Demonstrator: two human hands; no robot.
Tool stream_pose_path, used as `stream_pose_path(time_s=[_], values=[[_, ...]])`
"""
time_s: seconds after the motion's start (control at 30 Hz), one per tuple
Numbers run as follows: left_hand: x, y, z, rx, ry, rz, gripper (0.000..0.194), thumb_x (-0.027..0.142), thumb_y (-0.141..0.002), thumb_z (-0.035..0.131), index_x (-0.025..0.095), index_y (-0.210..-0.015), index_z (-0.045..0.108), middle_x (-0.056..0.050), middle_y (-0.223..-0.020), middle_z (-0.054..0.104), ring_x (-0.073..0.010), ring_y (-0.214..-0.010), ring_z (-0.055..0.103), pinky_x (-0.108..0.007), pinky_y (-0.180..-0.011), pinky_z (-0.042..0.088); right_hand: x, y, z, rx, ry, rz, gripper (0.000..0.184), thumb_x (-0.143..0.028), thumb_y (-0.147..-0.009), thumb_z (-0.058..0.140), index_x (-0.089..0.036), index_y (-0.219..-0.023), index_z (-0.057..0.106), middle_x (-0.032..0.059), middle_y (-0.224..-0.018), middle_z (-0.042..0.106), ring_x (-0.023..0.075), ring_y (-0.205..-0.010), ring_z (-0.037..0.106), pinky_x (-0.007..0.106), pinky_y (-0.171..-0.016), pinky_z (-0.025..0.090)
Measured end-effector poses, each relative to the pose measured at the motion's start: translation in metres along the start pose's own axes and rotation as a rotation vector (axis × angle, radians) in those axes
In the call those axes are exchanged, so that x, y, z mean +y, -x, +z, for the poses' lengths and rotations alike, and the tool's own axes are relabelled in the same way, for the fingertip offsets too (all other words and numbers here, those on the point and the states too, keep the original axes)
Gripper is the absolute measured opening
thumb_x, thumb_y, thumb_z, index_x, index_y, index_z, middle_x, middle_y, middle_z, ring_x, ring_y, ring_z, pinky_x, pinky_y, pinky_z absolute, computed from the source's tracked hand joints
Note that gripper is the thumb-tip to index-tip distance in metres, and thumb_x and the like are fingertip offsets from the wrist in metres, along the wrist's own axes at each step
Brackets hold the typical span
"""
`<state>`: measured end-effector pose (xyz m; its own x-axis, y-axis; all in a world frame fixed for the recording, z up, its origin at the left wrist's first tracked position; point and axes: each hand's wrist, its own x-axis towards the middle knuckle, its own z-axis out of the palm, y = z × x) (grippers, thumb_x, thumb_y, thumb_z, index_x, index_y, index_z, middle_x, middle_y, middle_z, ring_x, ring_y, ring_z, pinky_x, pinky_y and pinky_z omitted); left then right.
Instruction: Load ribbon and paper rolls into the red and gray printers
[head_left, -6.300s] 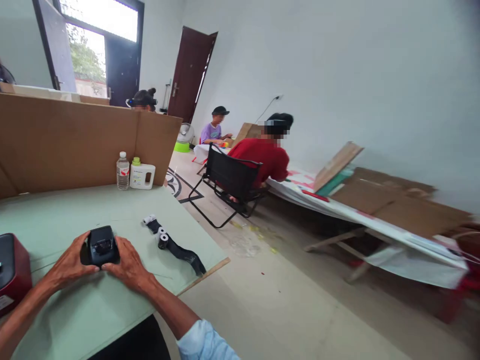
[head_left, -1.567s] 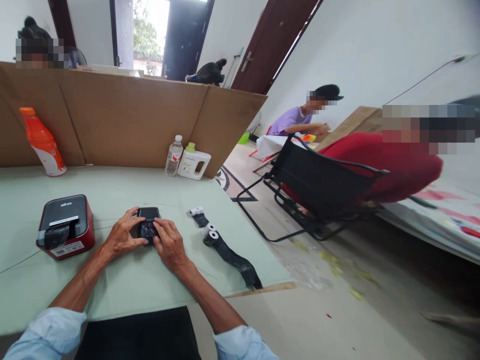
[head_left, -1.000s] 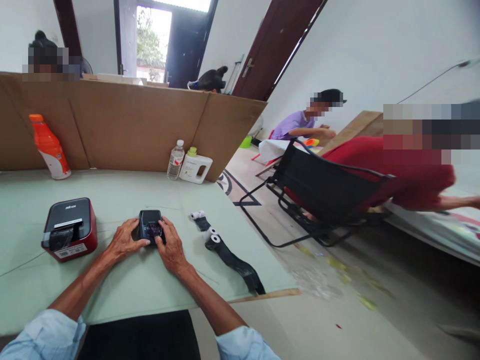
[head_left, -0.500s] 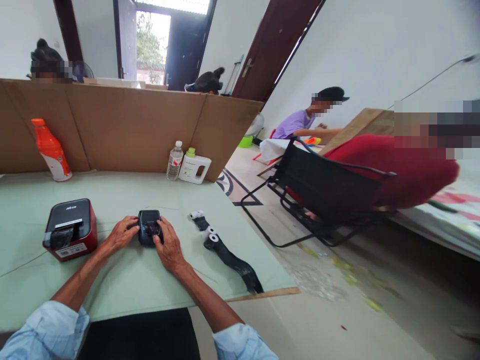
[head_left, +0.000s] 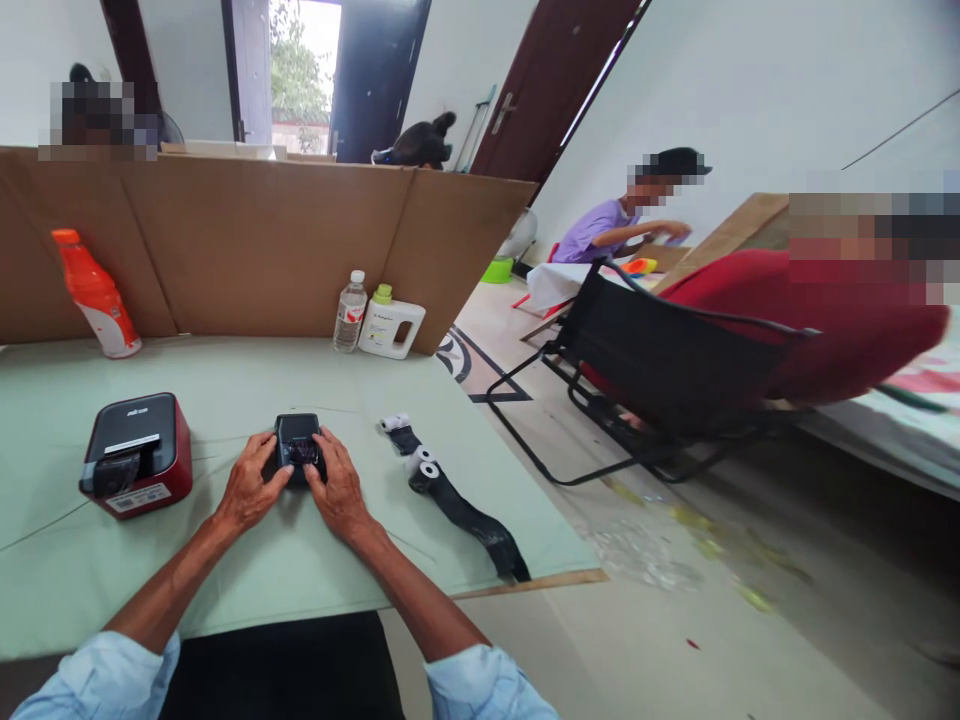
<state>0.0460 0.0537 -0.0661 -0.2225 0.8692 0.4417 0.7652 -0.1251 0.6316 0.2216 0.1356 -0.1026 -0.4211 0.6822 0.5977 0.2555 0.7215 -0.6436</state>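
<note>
A small black device (head_left: 296,442) rests on the pale green table (head_left: 225,380). My left hand (head_left: 249,483) grips its left side, thumb laid on its near face. My right hand (head_left: 336,482) clasps its right side, fingers curled over the top. To the right of my hands lies a black strip (head_left: 465,518) with small white paper rolls (head_left: 421,467) on it. A red and black label printer (head_left: 137,463) stands to the left of my left hand.
A cardboard screen (head_left: 255,250) walls the table's far side. Against it stand an orange bottle (head_left: 94,293), a water bottle (head_left: 349,311) and a white jug (head_left: 391,323). A person in red (head_left: 817,320) sits on a black folding chair (head_left: 660,365) to the right.
Both hands have stayed on the black device over the last second, with my left thumb shifting onto its near face. The view has tilted slightly; the person in red has leaned right.
</note>
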Motion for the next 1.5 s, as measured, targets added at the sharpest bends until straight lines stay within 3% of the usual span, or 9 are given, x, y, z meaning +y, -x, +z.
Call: stream_pose_path(time_s=[0.33,0.83,1.03,1.13,1.33,1.5], values=[[0.001,0.007,-0.002,-0.046,-0.106,0.091,0.063,0.049,-0.091,0.068,0.018,-0.145,0.054,-0.018,-0.139,0.061,-0.0333,-0.13,0.061,-0.049,-0.112,0.052,-0.002,0.0,-0.003,-0.003,-0.032,0.005,0.051,-0.02,-0.097,0.053,-0.015,-0.148,0.052,0.0202,-0.155,0.051,0.0312,-0.142,0.051,0.056,-0.119,0.044],[0.005,0.005,-0.003,-0.105,-0.174,0.048,0.072,0.044,-0.091,0.068,0.02,-0.154,0.042,-0.017,-0.141,0.061,-0.0337,-0.127,0.063,-0.049,-0.108,0.054,-0.003,-0.001,-0.006,-0.023,-0.036,0.021,0.055,-0.019,-0.093,0.057,-0.018,-0.148,0.051,0.0175,-0.156,0.051,0.0304,-0.143,0.051,0.054,-0.12,0.043],[0.006,-0.002,-0.011,-0.16,-0.178,0.026,0.072,0.042,-0.085,0.072,0.02,-0.149,0.048,-0.016,-0.139,0.061,-0.0323,-0.121,0.065,-0.048,-0.105,0.055,-0.003,-0.003,-0.006,-0.016,-0.04,0.012,0.051,-0.019,-0.094,0.056,-0.017,-0.145,0.053,0.0184,-0.153,0.054,0.0295,-0.142,0.052,0.053,-0.12,0.044],[0.004,-0.01,-0.014,-0.158,-0.139,0.02,0.072,0.044,-0.084,0.072,0.021,-0.149,0.05,-0.014,-0.137,0.062,-0.0308,-0.121,0.065,-0.047,-0.106,0.054,-0.003,-0.006,-0.006,-0.003,-0.053,0.015,0.05,-0.019,-0.092,0.058,-0.019,-0.143,0.057,0.0168,-0.152,0.056,0.0292,-0.141,0.054,0.052,-0.119,0.044],[-0.013,-0.046,-0.018,-0.171,-0.006,0.036,0.044,0.035,-0.093,0.055,0.021,-0.134,0.065,-0.013,-0.14,0.064,-0.028,-0.129,0.062,-0.046,-0.108,0.054,0.0,-0.008,-0.006,0.004,-0.052,0.013,0.046,-0.019,-0.09,0.061,-0.02,-0.136,0.062,0.0164,-0.149,0.058,0.0292,-0.138,0.056,0.052,-0.118,0.046],[-0.028,-0.065,-0.017,-0.252,0.092,0.035,0.048,0.04,-0.09,0.059,0.02,-0.133,0.067,-0.014,-0.14,0.065,-0.0289,-0.129,0.062,-0.047,-0.109,0.053,0.0,-0.004,-0.004,0.007,-0.006,0.006,0.044,-0.018,-0.09,0.06,-0.019,-0.134,0.063,0.0168,-0.154,0.052,0.0307,-0.142,0.051,0.053,-0.12,0.044]])
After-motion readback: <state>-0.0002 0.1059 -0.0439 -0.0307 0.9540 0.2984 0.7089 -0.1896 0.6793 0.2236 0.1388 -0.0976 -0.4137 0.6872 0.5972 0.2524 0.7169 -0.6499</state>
